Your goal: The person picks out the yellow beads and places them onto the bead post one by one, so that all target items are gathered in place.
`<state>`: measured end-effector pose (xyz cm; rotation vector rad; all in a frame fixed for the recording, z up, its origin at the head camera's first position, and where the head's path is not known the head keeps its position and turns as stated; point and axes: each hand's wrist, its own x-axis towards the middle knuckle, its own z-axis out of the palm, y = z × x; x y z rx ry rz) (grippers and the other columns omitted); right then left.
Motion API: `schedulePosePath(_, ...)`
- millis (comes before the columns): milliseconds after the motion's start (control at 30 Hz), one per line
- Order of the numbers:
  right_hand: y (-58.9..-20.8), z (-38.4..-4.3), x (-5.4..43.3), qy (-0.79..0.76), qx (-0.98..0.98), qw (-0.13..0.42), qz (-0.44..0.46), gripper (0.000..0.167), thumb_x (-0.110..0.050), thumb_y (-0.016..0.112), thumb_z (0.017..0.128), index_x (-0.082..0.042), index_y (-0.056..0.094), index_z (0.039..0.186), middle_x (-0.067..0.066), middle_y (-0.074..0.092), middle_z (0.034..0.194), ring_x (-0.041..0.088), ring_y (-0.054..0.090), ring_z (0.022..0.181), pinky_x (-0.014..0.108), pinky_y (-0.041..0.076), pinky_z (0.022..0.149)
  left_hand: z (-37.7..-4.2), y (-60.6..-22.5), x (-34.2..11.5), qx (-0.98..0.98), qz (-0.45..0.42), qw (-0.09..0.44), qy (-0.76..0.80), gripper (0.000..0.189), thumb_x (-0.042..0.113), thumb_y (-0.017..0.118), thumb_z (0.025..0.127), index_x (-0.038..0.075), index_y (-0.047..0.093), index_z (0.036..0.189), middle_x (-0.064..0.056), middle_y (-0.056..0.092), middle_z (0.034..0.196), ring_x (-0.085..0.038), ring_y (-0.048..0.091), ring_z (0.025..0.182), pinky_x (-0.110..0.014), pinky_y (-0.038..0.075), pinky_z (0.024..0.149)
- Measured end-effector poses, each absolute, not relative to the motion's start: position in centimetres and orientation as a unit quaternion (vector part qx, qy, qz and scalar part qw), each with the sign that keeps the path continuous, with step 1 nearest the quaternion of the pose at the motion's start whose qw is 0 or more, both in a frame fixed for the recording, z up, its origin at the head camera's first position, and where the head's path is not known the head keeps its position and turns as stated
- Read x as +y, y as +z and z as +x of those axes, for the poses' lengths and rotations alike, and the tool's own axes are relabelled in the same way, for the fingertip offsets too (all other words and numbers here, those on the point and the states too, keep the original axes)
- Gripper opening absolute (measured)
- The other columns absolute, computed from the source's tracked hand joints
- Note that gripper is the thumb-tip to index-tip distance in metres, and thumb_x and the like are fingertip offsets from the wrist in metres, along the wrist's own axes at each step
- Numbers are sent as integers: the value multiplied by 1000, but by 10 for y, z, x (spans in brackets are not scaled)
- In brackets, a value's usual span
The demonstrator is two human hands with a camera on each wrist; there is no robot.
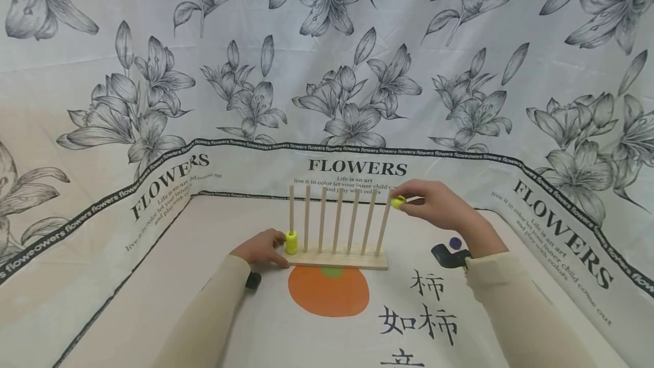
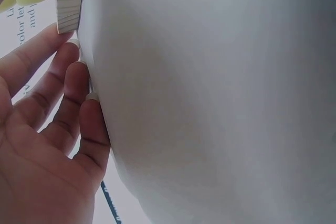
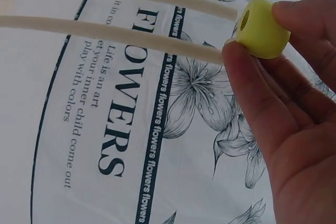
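A wooden peg rack (image 1: 337, 260) with several upright pegs stands on the table. Yellow beads (image 1: 291, 243) are stacked on its leftmost peg. My left hand (image 1: 261, 247) holds the left end of the base, and its fingertips touch the wood in the left wrist view. High at the right, my right hand (image 1: 434, 204) pinches a yellow bead (image 3: 265, 30) between thumb and fingers. The hole of this bead faces the pegs, close to the tips of the rightmost ones (image 3: 157, 40). Whether the bead touches a peg cannot be told.
A small round purple object (image 1: 455, 243) lies on the table behind my right wrist. An orange persimmon print (image 1: 329, 294) and large black characters (image 1: 426, 322) mark the cloth in front of the rack. Flower-printed fabric walls (image 1: 357, 166) stand behind and at both sides.
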<state>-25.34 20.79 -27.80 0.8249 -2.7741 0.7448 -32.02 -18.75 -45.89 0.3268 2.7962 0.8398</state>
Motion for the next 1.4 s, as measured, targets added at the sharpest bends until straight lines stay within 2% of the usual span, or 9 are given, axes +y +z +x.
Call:
schedulePosePath(267, -269, -265, 181, 255, -914, 74, 306, 27, -10, 63, 92, -14, 67, 119, 7, 65, 121, 26, 62, 113, 39, 56, 92, -317, -456, -187, 946, 102, 105, 290, 78, 36, 88, 67, 9, 56, 132, -6, 59, 124, -22, 53, 112, -44, 45, 103)
schedulePosePath(400, -263, -268, 172, 262, -910, 75, 311, 28, -11, 61, 93, -14, 66, 121, 9, 64, 124, 28, 64, 113, 41, 57, 89, -317, -455, -186, 945, 100, 105, 294, 78, 35, 88, 67, 9, 56, 132, -6, 58, 123, -23, 53, 112, -45, 46, 103)
schedulePosePath(600, -254, -270, 158, 267, -910, 76, 309, 26, -15, 58, 96, -17, 65, 121, 7, 61, 127, 28, 63, 115, 44, 55, 92, -321, -459, -186, 942, 92, 110, 303, 80, 36, 89, 65, 10, 56, 132, -6, 59, 124, -23, 53, 112, -45, 45, 103)
schedulePosePath(967, -250, -280, 138, 295, -892, 78, 333, 24, -12, 58, 95, -17, 67, 116, 5, 61, 128, 26, 59, 120, 39, 53, 98, -321, -460, -187, 942, 94, 104, 305, 79, 34, 90, 64, 9, 57, 131, -7, 59, 123, -24, 53, 112, -47, 46, 102)
schedulePosePath(1200, -245, -284, 124, 283, -894, 85, 336, 22, -17, 60, 95, -22, 68, 115, 0, 63, 127, 22, 59, 119, 40, 52, 98, -321, -461, -187, 942, 89, 106, 305, 78, 34, 90, 64, 9, 57, 131, -7, 59, 124, -24, 53, 112, -47, 46, 103)
schedulePosePath(1400, -243, -286, 116, 271, -895, 89, 343, 24, -15, 59, 96, -20, 67, 118, 1, 62, 126, 21, 59, 119, 39, 53, 98, -322, -462, -186, 942, 85, 107, 307, 79, 35, 90, 64, 10, 57, 131, -6, 59, 125, -24, 53, 114, -47, 46, 103)
